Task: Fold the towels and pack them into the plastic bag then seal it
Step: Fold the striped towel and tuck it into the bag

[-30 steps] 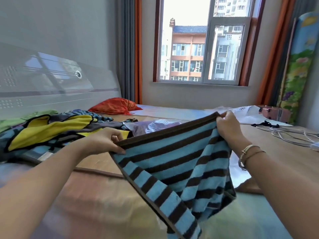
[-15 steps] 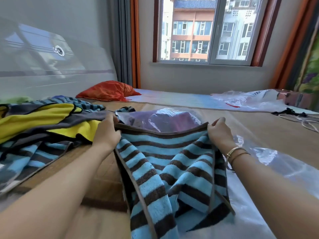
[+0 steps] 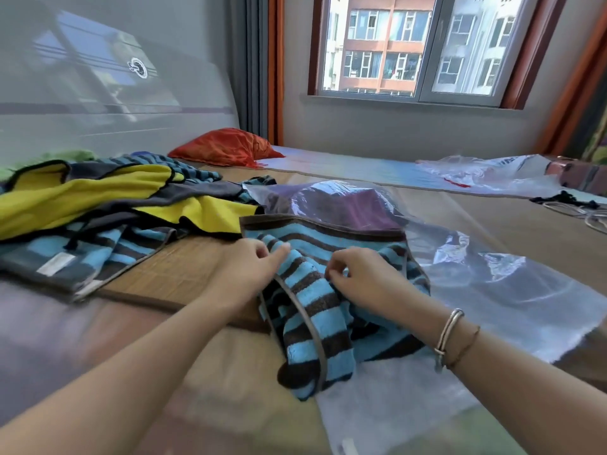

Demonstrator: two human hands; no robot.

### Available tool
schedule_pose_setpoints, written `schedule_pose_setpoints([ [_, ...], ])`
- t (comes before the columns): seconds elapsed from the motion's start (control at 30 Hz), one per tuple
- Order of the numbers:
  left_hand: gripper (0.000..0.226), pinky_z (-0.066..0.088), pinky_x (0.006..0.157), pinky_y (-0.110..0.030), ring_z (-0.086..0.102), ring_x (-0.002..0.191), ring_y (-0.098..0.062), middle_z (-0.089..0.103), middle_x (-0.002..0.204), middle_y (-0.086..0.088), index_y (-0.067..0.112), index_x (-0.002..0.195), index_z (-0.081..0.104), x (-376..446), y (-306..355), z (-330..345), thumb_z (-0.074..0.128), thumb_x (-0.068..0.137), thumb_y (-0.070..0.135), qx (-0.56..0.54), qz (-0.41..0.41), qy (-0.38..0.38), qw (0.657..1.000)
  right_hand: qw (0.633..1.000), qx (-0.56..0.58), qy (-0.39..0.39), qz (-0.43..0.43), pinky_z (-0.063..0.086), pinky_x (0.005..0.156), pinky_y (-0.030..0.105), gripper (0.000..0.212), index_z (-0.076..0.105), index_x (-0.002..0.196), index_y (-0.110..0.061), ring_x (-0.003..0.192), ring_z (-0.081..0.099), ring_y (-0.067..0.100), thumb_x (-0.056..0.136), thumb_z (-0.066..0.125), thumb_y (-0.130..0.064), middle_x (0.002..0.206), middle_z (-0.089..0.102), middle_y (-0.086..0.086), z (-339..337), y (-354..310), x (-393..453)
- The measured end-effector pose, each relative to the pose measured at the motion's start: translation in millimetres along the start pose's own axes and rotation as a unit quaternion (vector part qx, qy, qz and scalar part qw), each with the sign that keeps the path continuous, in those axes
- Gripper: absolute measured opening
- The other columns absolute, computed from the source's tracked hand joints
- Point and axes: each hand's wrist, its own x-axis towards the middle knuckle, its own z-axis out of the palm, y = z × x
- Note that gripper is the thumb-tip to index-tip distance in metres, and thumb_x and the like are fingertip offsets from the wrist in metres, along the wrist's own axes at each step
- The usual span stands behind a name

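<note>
The striped towel [image 3: 315, 290] lies bunched on the bed [image 3: 170, 277], its far edge flat against the bag [image 3: 492, 290], which already holds a purple bundle. The left hand [image 3: 249, 267] pinches a fold of the towel near its middle; the right hand [image 3: 364, 277], just beside it, has its fingers curled into the cloth. The step in hand looks like gathering the near part to fold it. To do it well, each hand should find a near corner rather than mid-cloth, pull the edge taut, then lay it over so the brown borders meet and the stripes line up. More towels [image 3: 98, 205] wait in a heap to the left.
</note>
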Motion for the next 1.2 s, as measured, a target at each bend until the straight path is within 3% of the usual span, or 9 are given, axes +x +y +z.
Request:
schedule_pose_setpoints([
  [0.2,0.054,0.039,0.056,-0.03,0.05,0.052,-0.011,0.048,0.051,0.01,0.021,0.057,0.045,-88,16,4,0.062,0.074,0.07,0.012,0.0,-0.075,0.997,0.986,0.014,0.131,0.099,0.035,0.089,0.033,0.019,0.047,0.103,-0.013,0.109,0.044,0.025,0.087,0.056,-0.017,0.112,0.045,0.008,-6,17,-48],
  [0.37,0.04,0.042,0.054,-0.028,0.057,0.062,-0.007,0.06,0.063,0.01,0.022,0.067,0.055,-129,26,15,0.073,0.073,0.057,0.023,0.021,-0.05,0.998,0.969,0.054,0.063,0.233,0.034,0.101,0.034,0.037,0.049,0.118,-0.002,0.119,0.043,0.034,0.081,0.054,-0.005,0.123,0.047,0.016,-2,47,-70],
  [0.53,0.017,0.039,0.056,-0.025,0.055,0.067,-0.006,0.058,0.068,0.013,0.024,0.077,0.06,-138,29,22,0.073,0.081,0.036,-0.031,-0.003,-0.034,0.999,0.934,0.244,0.026,0.261,0.048,0.096,0.039,0.04,0.042,0.109,-0.007,0.109,0.055,0.027,0.074,0.059,0.0,0.115,0.055,0.012,5,53,-72],
  [0.67,0.014,0.046,0.066,-0.029,0.06,0.082,-0.012,0.062,0.085,0.005,0.019,0.086,0.055,-134,22,13,0.062,0.09,0.031,-0.073,-0.051,-0.019,0.996,0.909,0.295,0.072,0.284,0.043,0.068,0.028,0.016,0.055,0.083,-0.007,0.082,0.055,0.023,0.082,0.065,-0.02,0.088,0.056,0.008,-2,49,-80],
  [0.83,0.013,0.045,0.078,-0.033,0.054,0.089,-0.015,0.054,0.097,0.001,0.016,0.096,0.044,-128,7,2,0.048,0.099,0.028,-0.135,-0.116,-0.034,0.983,0.896,0.353,0.014,0.269,0.046,0.08,0.033,0.049,0.062,0.107,-0.002,0.089,0.058,0.025,0.082,0.055,-0.043,0.107,0.065,0.016,-1,44,-98],
  [0.9,0.012,0.05,0.08,-0.035,0.06,0.098,-0.019,0.059,0.108,-0.004,0.016,0.099,0.043,-126,1,3,0.046,0.1,0.028,-0.197,-0.14,-0.042,0.97,0.914,0.322,0.002,0.247,0.041,0.066,0.026,0.022,0.058,0.089,-0.011,0.077,0.053,0.016,0.083,0.061,-0.032,0.09,0.06,0.007,-2,46,-103],
  [0.97,0.011,0.052,0.062,-0.022,0.063,0.092,-0.021,0.059,0.107,-0.007,0.012,0.098,0.04,-127,2,2,0.043,0.102,0.022,-0.284,-0.147,-0.029,0.947,0.919,0.32,0.022,0.23,0.04,0.066,0.025,0.009,0.059,0.084,-0.011,0.074,0.053,0.014,0.088,0.063,-0.018,0.082,0.059,0.006,-2,49,-105],
  [1.03,0.01,0.049,0.048,-0.016,0.061,0.08,-0.02,0.057,0.101,-0.012,0.012,0.093,0.039,-128,7,-5,0.04,0.103,0.015,-0.358,-0.145,-0.002,0.922,0.888,0.399,0.068,0.218,0.046,0.075,0.029,0.009,0.067,0.09,-0.007,0.082,0.058,0.018,0.092,0.06,-0.013,0.087,0.063,0.009,-5,50,-105],
  [1.2,0.012,0.054,0.074,-0.043,0.059,0.086,-0.024,0.056,0.1,-0.013,0.018,0.092,0.039,-123,-6,-36,0.044,0.102,0.02,-0.421,-0.143,0.068,0.893,0.754,0.568,0.231,0.233,0.042,0.067,0.032,0.013,0.063,0.079,-0.012,0.076,0.052,0.021,0.072,0.06,-0.023,0.078,0.057,0.006,-33,54,-117],
])
